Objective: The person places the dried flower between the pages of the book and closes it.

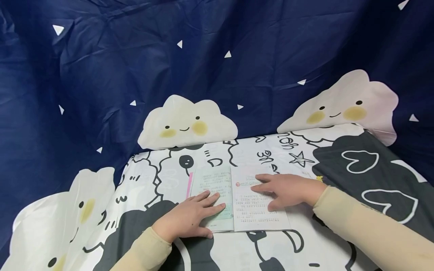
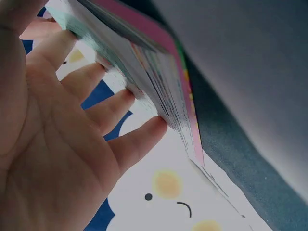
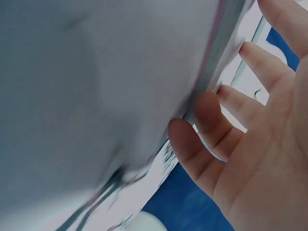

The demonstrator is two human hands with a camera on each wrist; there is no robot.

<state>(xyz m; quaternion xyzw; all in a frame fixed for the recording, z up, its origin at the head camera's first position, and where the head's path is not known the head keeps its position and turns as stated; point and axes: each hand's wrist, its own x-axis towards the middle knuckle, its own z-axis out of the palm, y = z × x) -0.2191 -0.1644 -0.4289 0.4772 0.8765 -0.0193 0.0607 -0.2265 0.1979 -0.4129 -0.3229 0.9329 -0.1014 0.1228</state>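
An open book (image 1: 249, 224) lies on the patterned cloth, its left page pale green and its right page white, both printed with lines of text. On the left page rests my left hand (image 1: 190, 217), fingers spread and thumb by the bottom edge. My right hand (image 1: 288, 189) reaches over the right page from the side, its fingers extended across the text. In the left wrist view, the fingertips of the left hand (image 2: 72, 130) touch the green page, and the book's pink cover (image 2: 195, 130) shows beneath a thick stack of pages. The right wrist view has the right hand (image 3: 264, 139) with fingertips along the book's edge (image 3: 211, 62).
A white cloth (image 1: 234, 256) with black drawings and dark patches covers the surface under the book. Behind it hangs a dark blue curtain (image 1: 210, 22) with white triangles and smiling clouds. A small yellow thing (image 1: 319, 178) shows beside the right wrist.
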